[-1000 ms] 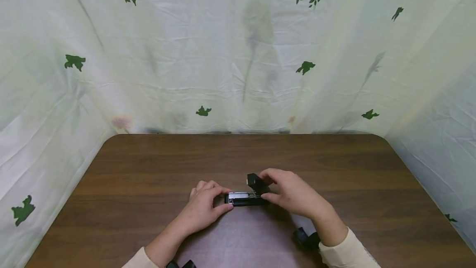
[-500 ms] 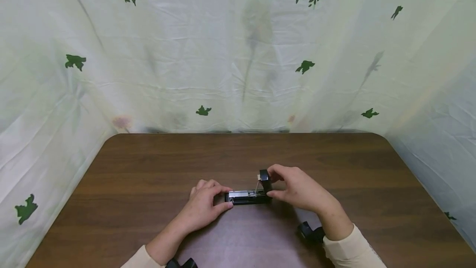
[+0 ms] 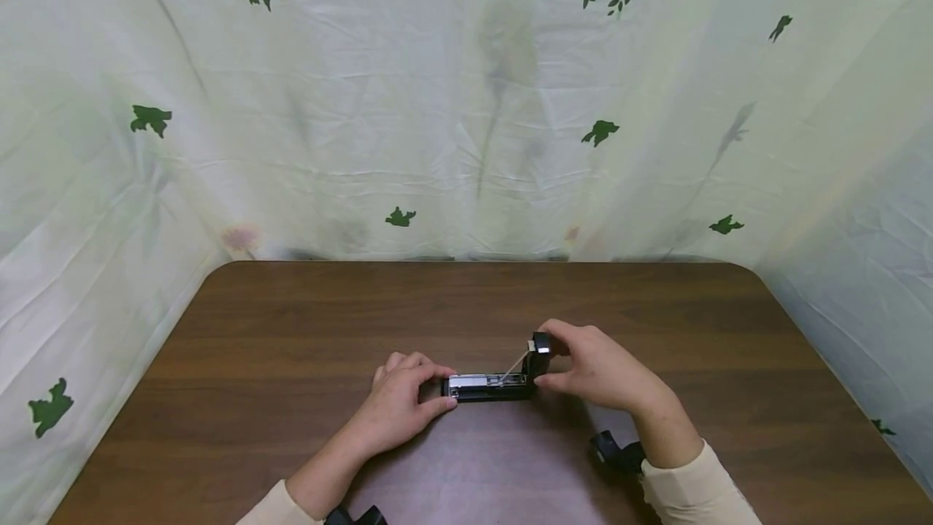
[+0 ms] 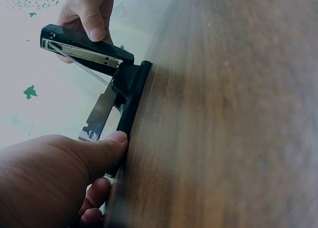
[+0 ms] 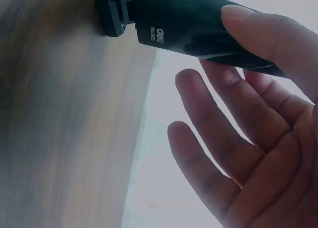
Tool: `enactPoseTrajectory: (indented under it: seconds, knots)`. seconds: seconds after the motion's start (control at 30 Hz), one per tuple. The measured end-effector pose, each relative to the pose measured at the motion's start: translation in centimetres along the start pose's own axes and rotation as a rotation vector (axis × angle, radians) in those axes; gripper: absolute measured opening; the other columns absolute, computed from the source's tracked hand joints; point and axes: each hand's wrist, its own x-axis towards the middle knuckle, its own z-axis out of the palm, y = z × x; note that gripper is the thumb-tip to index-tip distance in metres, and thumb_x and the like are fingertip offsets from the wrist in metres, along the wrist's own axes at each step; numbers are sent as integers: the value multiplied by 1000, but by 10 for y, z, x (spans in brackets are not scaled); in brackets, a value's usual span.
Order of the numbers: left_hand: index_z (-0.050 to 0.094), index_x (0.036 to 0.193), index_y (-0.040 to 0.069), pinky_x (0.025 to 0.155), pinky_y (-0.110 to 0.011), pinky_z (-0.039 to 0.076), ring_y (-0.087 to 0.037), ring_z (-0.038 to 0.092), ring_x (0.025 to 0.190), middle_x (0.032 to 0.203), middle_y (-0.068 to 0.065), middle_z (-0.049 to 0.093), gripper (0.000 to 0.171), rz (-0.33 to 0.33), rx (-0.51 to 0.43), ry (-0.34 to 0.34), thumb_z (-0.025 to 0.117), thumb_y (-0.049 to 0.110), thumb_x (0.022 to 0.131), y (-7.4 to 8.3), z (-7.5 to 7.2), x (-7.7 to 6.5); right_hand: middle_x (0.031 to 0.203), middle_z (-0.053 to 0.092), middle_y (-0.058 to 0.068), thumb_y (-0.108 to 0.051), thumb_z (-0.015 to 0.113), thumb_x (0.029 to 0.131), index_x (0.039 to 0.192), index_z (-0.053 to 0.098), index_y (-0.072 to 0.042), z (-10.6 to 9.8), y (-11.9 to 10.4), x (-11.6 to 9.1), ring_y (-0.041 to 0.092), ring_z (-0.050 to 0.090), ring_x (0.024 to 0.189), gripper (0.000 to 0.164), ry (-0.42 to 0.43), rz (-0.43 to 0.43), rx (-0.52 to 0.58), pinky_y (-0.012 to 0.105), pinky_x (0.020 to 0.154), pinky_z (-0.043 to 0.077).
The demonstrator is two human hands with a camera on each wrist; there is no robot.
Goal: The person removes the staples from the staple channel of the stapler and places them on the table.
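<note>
A black stapler (image 3: 487, 394) lies on the table with its top cover (image 4: 87, 46) swung up steeply at the hinge. The silver staple magazine (image 4: 99, 114) shows along the base, and a thin metal rod (image 4: 79, 64) slants from the cover down to it. My left hand (image 3: 404, 403) pinches the front end of the base between thumb and fingers. My right hand (image 3: 594, 367) holds the raised cover, thumb on one side and fingertips on the other. In the right wrist view, white lettering (image 5: 158, 35) marks the cover's side, and two fingers stretch free below it.
The brown wooden table (image 3: 328, 306) has rounded far corners. Behind it hangs a pale curtain (image 3: 408, 104) with green leaf prints. A black wrist device (image 3: 615, 454) sits at the right wrist, another (image 3: 355, 517) at the left.
My right hand has moved right, tilting the stapler's cover further back to near upright. The thin rod has come into view. My left hand stays on the base.
</note>
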Motion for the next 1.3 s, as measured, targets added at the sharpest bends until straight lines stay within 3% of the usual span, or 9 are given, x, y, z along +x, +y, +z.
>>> enactPoseTrajectory:
  seconds: [0.1,0.4,0.73,0.9,1.17,1.3]
  knots:
    - [77,112,26,86,-36,30,-10,47,100,99,15,64,30,-5,-2,-3,85,32,83,0,0,0,97,72,-8,-17,85,83,106,59,-19,-1,3,-1,14,72,105,35,-5,14,35,46,91,56]
    - [76,112,26,87,-36,30,-10,46,99,97,16,62,31,-8,-3,-8,85,33,83,-1,1,0,99,73,-5,-11,83,85,119,57,-21,-4,7,-3,6,68,88,44,-38,-39,70,28,79,56]
    - [77,112,25,88,-36,31,-10,47,100,99,14,64,31,-4,-7,-5,85,32,83,0,0,-1,88,71,-9,-17,86,81,108,61,-26,-9,13,-5,9,61,78,38,-32,-30,61,27,73,49]
    - [77,112,25,88,-37,31,-11,47,101,99,14,63,32,-7,-4,-1,85,32,83,0,-1,-2,86,70,-6,-19,87,80,104,63,-26,-12,15,-5,11,60,76,35,-41,5,88,27,70,49]
    - [77,111,25,88,-36,31,-11,48,101,98,14,64,31,-7,1,7,85,31,82,1,-2,-2,83,65,-8,-16,87,76,94,61,-24,-17,22,-8,12,56,74,33,-36,132,-90,29,68,46]
    - [77,112,25,88,-37,31,-11,48,101,99,13,64,31,-11,-4,0,85,31,83,1,-1,-1,85,64,-6,-14,88,75,93,58,-22,-15,22,-10,13,55,76,36,-79,195,-105,33,70,45]
